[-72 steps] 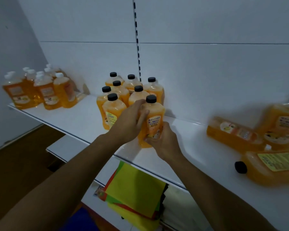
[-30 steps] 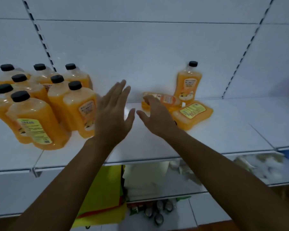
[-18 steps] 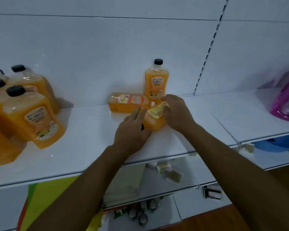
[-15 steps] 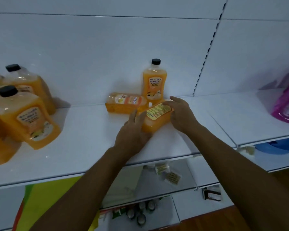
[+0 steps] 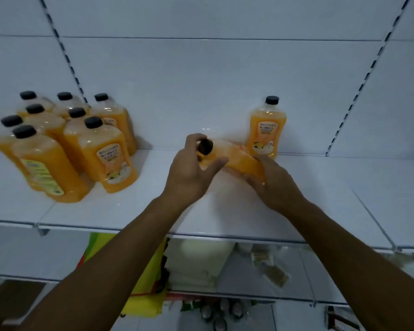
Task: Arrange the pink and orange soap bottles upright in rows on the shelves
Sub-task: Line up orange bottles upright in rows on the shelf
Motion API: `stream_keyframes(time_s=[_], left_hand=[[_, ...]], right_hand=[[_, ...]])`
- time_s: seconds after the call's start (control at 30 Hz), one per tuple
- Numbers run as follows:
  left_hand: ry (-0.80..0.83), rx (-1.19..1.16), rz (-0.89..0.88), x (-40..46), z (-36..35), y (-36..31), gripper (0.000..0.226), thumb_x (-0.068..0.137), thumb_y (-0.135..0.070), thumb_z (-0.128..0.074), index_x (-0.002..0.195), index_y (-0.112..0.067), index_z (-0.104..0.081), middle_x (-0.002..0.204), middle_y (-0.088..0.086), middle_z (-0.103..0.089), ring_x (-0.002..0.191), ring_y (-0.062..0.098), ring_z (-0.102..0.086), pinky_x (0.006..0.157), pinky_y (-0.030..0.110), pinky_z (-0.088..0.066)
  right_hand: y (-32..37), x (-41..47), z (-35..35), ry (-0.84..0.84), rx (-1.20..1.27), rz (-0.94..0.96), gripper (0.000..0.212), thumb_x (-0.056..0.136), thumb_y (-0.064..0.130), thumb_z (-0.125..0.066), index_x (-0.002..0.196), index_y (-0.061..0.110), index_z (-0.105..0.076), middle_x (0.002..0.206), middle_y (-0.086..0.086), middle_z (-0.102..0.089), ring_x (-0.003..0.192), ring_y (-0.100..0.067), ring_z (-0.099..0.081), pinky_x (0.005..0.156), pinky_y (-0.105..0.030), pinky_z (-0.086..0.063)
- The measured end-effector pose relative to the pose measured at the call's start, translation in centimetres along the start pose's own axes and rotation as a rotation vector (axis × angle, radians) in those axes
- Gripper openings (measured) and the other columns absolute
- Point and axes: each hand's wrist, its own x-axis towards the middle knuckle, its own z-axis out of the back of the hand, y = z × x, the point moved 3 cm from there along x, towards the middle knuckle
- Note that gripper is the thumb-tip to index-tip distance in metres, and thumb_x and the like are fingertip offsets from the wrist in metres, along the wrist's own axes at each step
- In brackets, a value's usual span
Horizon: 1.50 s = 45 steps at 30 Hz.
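An orange soap bottle [image 5: 237, 158] with a black cap is tilted on its side just above the white shelf [image 5: 225, 211], cap toward me and to the left. My left hand [image 5: 193, 173] grips its neck end by the cap. My right hand [image 5: 276, 185] holds its base. Behind them one orange bottle [image 5: 267, 129] stands upright against the back wall. At the left, several orange bottles [image 5: 105, 154] with black caps stand upright in rows. The other lying bottle is hidden behind the held one.
A lower shelf [image 5: 249, 283] holds yellow and green folded sheets [image 5: 151, 278], white packs and a brush [image 5: 275, 275]. Slotted uprights run up the white back wall [image 5: 201, 80]. Bare shelf surface lies between the bottle group and my hands.
Both hands have lifted the lying bottle off the shelf and swung it leftward, cap toward me. My view has turned left, bringing the standing group back in and losing the pink pouch.
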Motion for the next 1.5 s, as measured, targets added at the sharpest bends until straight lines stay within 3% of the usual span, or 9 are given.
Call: stream_keyframes(time_s=[0.13, 0.23, 0.37, 0.57, 0.77, 1.0, 1.17, 1.33, 1.5], left_hand=[[-0.172, 0.164, -0.144, 0.5, 5.1, -0.5, 0.064, 0.080, -0.063, -0.059, 0.128, -0.021, -0.048, 0.117, -0.002, -0.060, 0.105, 0.020, -0.054, 0.089, 0.043, -0.048], [-0.259, 0.296, -0.104, -0.5, 9.2, 0.6, 0.064, 0.082, -0.058, -0.062, 0.133, -0.022, -0.049, 0.119, 0.003, -0.060, 0.108, 0.022, -0.051, 0.091, 0.039, -0.045], [-0.370, 0.457, -0.084, -2.4, 14.5, 2.4, 0.063, 0.081, -0.056, -0.060, 0.133, -0.019, -0.055, 0.112, 0.008, -0.062, 0.107, 0.027, -0.051, 0.090, 0.036, -0.042], [-0.480, 0.591, -0.075, -4.2, 19.1, 4.0, 0.064, 0.073, -0.046, -0.078, 0.125, -0.014, -0.061, 0.110, 0.005, -0.067, 0.105, 0.024, -0.050, 0.087, 0.022, -0.030], [-0.280, 0.485, 0.000, -4.7, 20.7, 7.4, 0.081, 0.071, -0.038, -0.082, 0.139, -0.010, -0.047, 0.130, 0.008, -0.058, 0.120, 0.024, -0.053, 0.100, 0.033, -0.041], [-0.236, 0.305, 0.056, -4.1, 21.9, 9.7, 0.075, 0.071, -0.028, -0.082, 0.138, -0.019, -0.049, 0.134, 0.001, -0.056, 0.114, 0.004, -0.047, 0.091, 0.017, -0.044], [-0.257, 0.275, 0.048, -4.4, 21.8, 10.3, 0.075, 0.071, -0.030, -0.082, 0.137, -0.020, -0.050, 0.133, -0.001, -0.056, 0.119, 0.007, -0.049, 0.099, 0.033, -0.049], [-0.433, 0.540, -0.249, -5.0, 20.9, 7.5, 0.068, 0.076, -0.035, -0.077, 0.133, -0.009, -0.051, 0.135, 0.009, -0.053, 0.127, 0.022, -0.043, 0.110, 0.021, -0.028], [-0.415, 0.564, -0.526, -3.7, 16.5, 4.2, 0.029, 0.083, -0.018, -0.073, 0.107, -0.002, -0.068, 0.115, 0.015, -0.063, 0.107, 0.028, -0.056, 0.095, 0.028, -0.040]], right_hand=[[5.7, 1.0, -3.1, 0.120, 0.297, 0.072, 0.062, 0.088, 0.063, -0.048, 0.134, 0.022, -0.041, 0.123, -0.004, -0.058, 0.107, -0.019, -0.059, 0.090, -0.037, -0.051], [10.6, 2.0, -5.9, 0.194, 0.351, 0.187, 0.036, 0.083, 0.039, -0.072, 0.111, 0.026, -0.052, 0.104, 0.004, -0.059, 0.092, -0.007, -0.059, 0.079, -0.024, -0.052], [15.5, 2.9, -10.7, 0.331, 0.341, 0.259, 0.056, 0.072, 0.052, -0.071, 0.117, 0.025, -0.051, 0.108, -0.002, -0.062, 0.092, -0.018, -0.063, 0.081, -0.044, -0.056], [22.0, 2.7, -15.1, 0.405, 0.208, 0.347, 0.069, 0.073, 0.071, -0.064, 0.124, 0.026, -0.050, 0.109, 0.001, -0.067, 0.096, -0.022, -0.063, 0.076, -0.034, -0.050], [22.2, 3.8, -16.8, 0.475, 0.390, 0.261, 0.037, 0.081, 0.030, -0.076, 0.113, 0.017, -0.061, 0.102, 0.003, -0.067, 0.095, -0.016, -0.065, 0.076, -0.023, -0.049], [21.1, 4.5, -17.6, 0.435, 0.456, 0.162, 0.045, 0.077, 0.024, -0.081, 0.117, 0.016, -0.061, 0.103, 0.004, -0.069, 0.084, -0.008, -0.064, 0.071, -0.012, -0.047], [21.0, 4.3, -17.7, 0.415, 0.454, 0.179, 0.044, 0.079, 0.022, -0.079, 0.118, 0.016, -0.060, 0.097, 0.008, -0.064, 0.074, 0.002, -0.057, 0.062, -0.004, -0.040], [19.8, 3.9, -16.8, 0.355, 0.463, 0.186, 0.041, 0.077, 0.025, -0.080, 0.112, 0.020, -0.060, 0.107, 0.000, -0.062, 0.083, -0.004, -0.056, 0.068, -0.014, -0.044], [15.7, 4.2, -14.3, 0.220, 0.390, 0.149, 0.046, 0.080, 0.037, -0.075, 0.119, 0.019, -0.058, 0.108, 0.002, -0.061, 0.089, -0.010, -0.059, 0.075, -0.020, -0.045]])
